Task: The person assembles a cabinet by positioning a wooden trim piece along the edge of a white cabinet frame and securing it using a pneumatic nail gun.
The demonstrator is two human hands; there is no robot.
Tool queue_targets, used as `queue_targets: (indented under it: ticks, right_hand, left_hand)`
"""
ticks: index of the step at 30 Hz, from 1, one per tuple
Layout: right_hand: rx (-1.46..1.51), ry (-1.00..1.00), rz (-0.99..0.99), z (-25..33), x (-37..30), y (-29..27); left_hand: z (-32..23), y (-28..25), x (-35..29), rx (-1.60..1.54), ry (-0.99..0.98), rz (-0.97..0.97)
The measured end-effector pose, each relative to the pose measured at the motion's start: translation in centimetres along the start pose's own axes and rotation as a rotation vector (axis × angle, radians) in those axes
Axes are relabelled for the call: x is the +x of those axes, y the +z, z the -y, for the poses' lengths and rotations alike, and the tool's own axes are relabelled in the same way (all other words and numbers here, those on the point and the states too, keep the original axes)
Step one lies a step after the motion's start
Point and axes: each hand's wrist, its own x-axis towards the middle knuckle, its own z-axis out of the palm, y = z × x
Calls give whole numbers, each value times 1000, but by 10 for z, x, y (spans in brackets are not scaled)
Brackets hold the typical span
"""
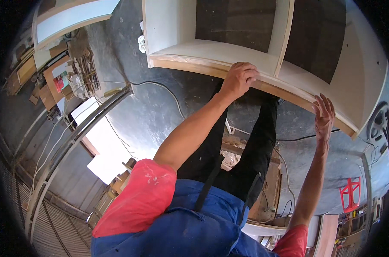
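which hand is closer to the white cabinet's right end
The right hand; the left hand is farther off along the front edge, left of the divider.

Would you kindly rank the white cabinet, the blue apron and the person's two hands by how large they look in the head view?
1. White cabinet
2. Blue apron
3. Left hand and right hand: too alike to rank.

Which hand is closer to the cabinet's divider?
Left. The left hand is on the near edge, just left of the divider; the right hand is farther off, to its right.
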Motion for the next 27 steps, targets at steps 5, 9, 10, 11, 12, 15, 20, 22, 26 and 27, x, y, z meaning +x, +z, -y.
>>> queue_targets:
  ticks: [5, 9, 10, 11, 12, 15, 20, 22, 26, 27]
  right_hand:
    - [28, -24, -25, 6, 2, -4]
    - [14, -20, -32, 11, 6, -8]
    - [15, -20, -33, 10, 6, -7]
    - [10, -20, -34, 8, 6, -7]
    - [4, -22, -35, 8, 7, -7]
    - [12, -17, -49, 11, 8, -6]
    - [35, -24, -33, 12, 12, -6]
    - [49, 22, -24, 16, 12, -6]
    - [83, -6, -60, 4, 9, -2]
    - [70, -7, -57, 5, 9, -3]
  left_hand:
    - [-1, 0, 1, 26, 8, -12]
    - [0, 0, 2, 18, -9, 7]
    - [0, 0, 3, 18, -4, 10]
    - [0, 0, 3, 20, -4, 10]
    - [-2, -1, 4, 24, -7, 15]
    - [-6, -3, 4, 31, -19, 24]
    - [0, -2, 2, 59, -11, 0]
    - [4, -4, 2, 7, -3, 63]
    - [2, -6, 3, -11, 4, 61]
    - [1, -4, 3, -6, 25, 50]
